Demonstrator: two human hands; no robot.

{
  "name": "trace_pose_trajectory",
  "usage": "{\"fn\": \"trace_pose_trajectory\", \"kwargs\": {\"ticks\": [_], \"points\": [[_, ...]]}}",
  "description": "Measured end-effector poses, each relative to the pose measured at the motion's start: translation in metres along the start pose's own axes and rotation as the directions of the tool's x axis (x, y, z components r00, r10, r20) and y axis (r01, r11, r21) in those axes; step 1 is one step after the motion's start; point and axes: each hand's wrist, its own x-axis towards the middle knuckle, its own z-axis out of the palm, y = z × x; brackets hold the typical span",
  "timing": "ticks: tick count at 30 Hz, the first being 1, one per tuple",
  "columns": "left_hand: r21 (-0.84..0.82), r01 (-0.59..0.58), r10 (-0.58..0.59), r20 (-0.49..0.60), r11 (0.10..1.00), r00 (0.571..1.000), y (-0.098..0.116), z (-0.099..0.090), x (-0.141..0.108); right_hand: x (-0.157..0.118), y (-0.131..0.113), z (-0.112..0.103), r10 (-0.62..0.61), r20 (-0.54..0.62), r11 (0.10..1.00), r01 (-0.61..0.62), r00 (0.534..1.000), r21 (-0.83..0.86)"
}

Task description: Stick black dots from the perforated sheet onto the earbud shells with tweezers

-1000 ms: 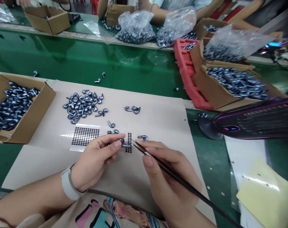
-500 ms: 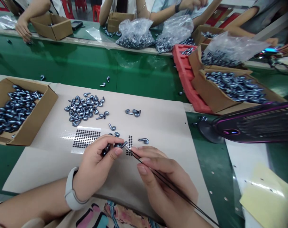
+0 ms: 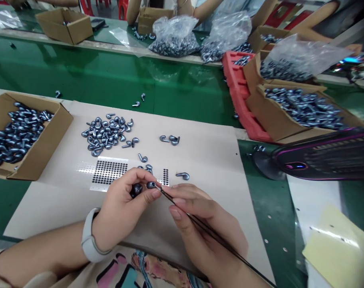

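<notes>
My left hand (image 3: 122, 206) pinches a dark blue metallic earbud (image 3: 151, 185) between thumb and fingers; another dark rounded piece (image 3: 136, 189) is tucked in its curl. In my right hand (image 3: 208, 228) is a pair of long, thin tweezers (image 3: 196, 220), their tips meeting the earbud. Whether the tips grip anything small is hard to make out. Just behind the hands lie a clear sheet of black round dots (image 3: 110, 173) and a narrow dotted strip (image 3: 165, 177). Beyond them, a pile of earbuds (image 3: 106, 134) and a single earbud (image 3: 183, 175) rest on the beige board (image 3: 205, 148).
A cardboard box of earbuds (image 3: 50, 140) stands left. At right are a red tray (image 3: 235, 88), another filled box (image 3: 259, 108) and a dark fan-like device (image 3: 325, 158). Across the green belt (image 3: 104, 76) are plastic bags of earbuds (image 3: 174, 40) and co-workers' arms.
The earbud in my left fingers has been turned, and the tweezer tips have come onto it. A co-worker's hand at the far left has drawn back. My view has shifted slightly.
</notes>
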Motion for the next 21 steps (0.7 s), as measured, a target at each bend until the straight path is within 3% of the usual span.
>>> {"fn": "trace_pose_trajectory", "kwargs": {"ticks": [21], "points": [[0.056,0.022,-0.022,-0.01,0.998,1.0,0.0022,0.0002,-0.001,0.0014,-0.0017,-0.0001,-0.048,0.016,0.992,0.05,0.999,-0.119]]}}
